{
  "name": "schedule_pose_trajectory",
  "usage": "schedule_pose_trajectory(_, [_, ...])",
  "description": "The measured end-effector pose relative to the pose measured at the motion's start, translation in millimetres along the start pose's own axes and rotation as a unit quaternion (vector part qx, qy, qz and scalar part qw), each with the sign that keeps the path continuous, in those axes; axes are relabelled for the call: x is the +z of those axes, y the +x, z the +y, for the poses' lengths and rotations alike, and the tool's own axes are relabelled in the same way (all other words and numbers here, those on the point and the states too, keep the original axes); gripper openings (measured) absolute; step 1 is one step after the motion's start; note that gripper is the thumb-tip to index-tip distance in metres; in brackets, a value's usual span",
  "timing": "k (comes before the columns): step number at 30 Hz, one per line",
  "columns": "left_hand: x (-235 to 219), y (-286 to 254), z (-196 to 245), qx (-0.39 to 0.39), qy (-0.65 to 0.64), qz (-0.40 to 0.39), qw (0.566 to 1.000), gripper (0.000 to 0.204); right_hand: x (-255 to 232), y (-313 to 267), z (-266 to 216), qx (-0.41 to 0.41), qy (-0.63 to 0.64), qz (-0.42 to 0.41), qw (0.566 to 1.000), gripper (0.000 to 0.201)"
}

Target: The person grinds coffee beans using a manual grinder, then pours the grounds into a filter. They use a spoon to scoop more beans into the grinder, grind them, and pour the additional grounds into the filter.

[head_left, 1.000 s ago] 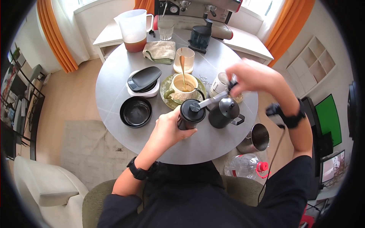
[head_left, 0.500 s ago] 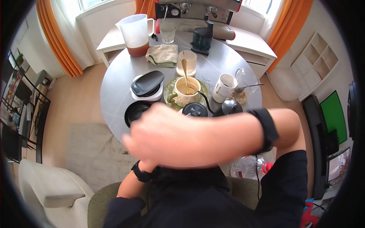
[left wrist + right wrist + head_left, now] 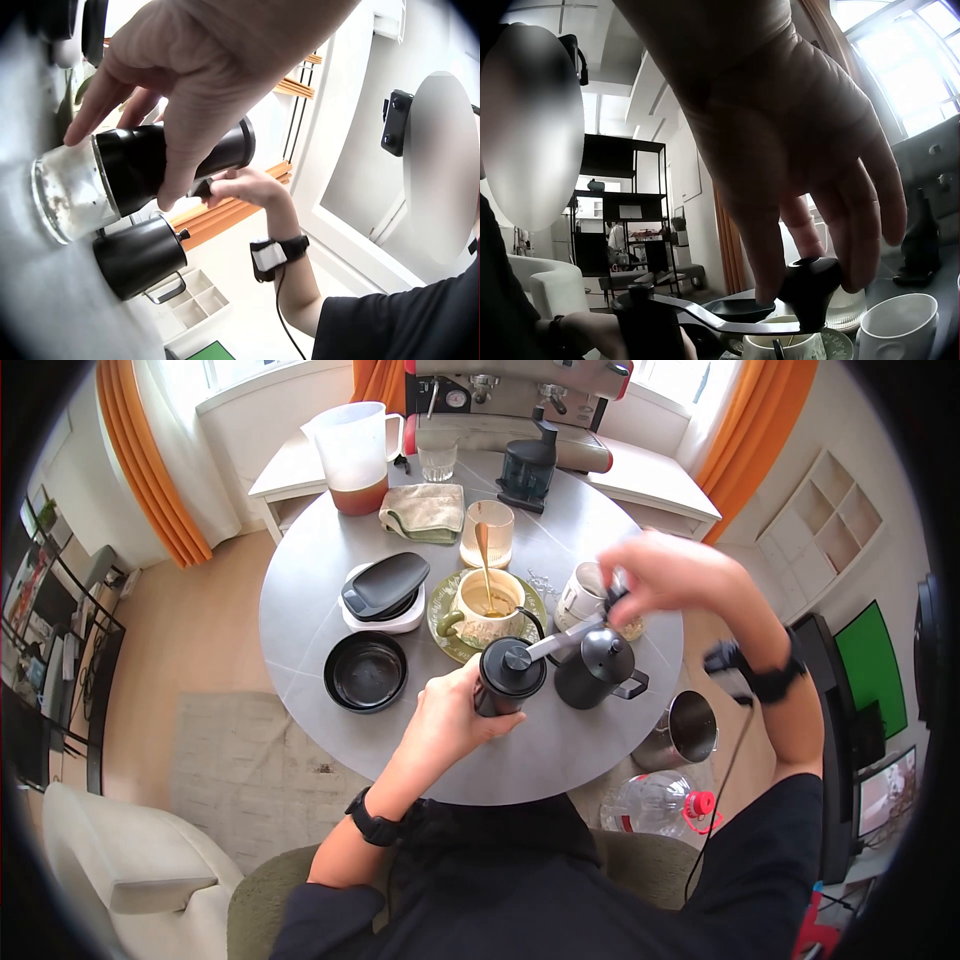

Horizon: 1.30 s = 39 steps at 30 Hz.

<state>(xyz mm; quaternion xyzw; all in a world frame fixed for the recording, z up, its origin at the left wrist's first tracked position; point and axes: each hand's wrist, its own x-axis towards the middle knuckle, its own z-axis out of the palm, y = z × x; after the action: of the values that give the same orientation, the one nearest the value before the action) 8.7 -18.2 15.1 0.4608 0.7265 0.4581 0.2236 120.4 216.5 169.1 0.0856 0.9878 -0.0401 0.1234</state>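
Note:
My left hand (image 3: 450, 712) grips the black body of a manual coffee grinder (image 3: 512, 670), which stands upright near the table's front. Its clear lower cup (image 3: 69, 191) shows below the black part in the left wrist view. A metal crank arm (image 3: 565, 637) reaches out to the right from the lid. On the crank's black knob (image 3: 810, 289), the thumb and fingers of my right hand (image 3: 675, 572) close in a pinch. Just right of the grinder stands a black gooseneck kettle (image 3: 595, 670). Behind it, a cream mug (image 3: 487, 600) with a gold spoon sits on a green plate (image 3: 445, 643).
A black bowl (image 3: 366, 672) and a dark scoop-like tray (image 3: 388, 584) lie to the left. A white cup (image 3: 580, 595) stands behind the kettle. Farther back are a pitcher (image 3: 352, 455), a folded cloth (image 3: 422, 512) and a dark-bodied crank device (image 3: 528, 465). A metal bin (image 3: 680, 730) sits off the right edge.
My right hand has swung the crank round, passing low over my left forearm and back out to the right. The left hand keeps its hold on the coffee grinder.

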Motion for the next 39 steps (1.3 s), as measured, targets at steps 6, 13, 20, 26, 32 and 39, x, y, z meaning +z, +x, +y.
schedule_pose_trajectory(6, [4.7,0.0,-8.4,0.048,-0.015,0.027,0.998,0.047,13.5,-89.9,-95.4,-0.14,0.003,-0.103,0.985,0.036])
schedule_pose_trajectory(13, [-0.9,-7.3,12.7,0.102,-0.092,0.039,0.99,0.04,26.6,3.1,-188.9,-0.349,-0.072,0.054,0.933,0.023])
schedule_pose_trajectory(20, [5.2,0.5,-6.0,0.016,0.017,0.014,1.0,0.052,-1.5,126.6,-128.3,-0.087,-0.066,0.071,0.992,0.041])
schedule_pose_trajectory(26, [3.6,-0.3,-4.8,0.021,0.008,0.016,1.0,0.056,-2.1,67.4,4.6,0.037,0.07,-0.03,0.996,0.045])
schedule_pose_trajectory(32, [4.9,-0.6,-6.6,0.061,-0.01,0.044,0.997,0.044,3.9,-68.6,-46.3,-0.013,0.062,-0.108,0.992,0.041])
schedule_pose_trajectory(39, [0.2,-1.7,0.8,-0.011,-0.043,0.002,0.999,0.04,36.8,-44.3,-158.1,-0.354,-0.028,0.026,0.935,0.025])
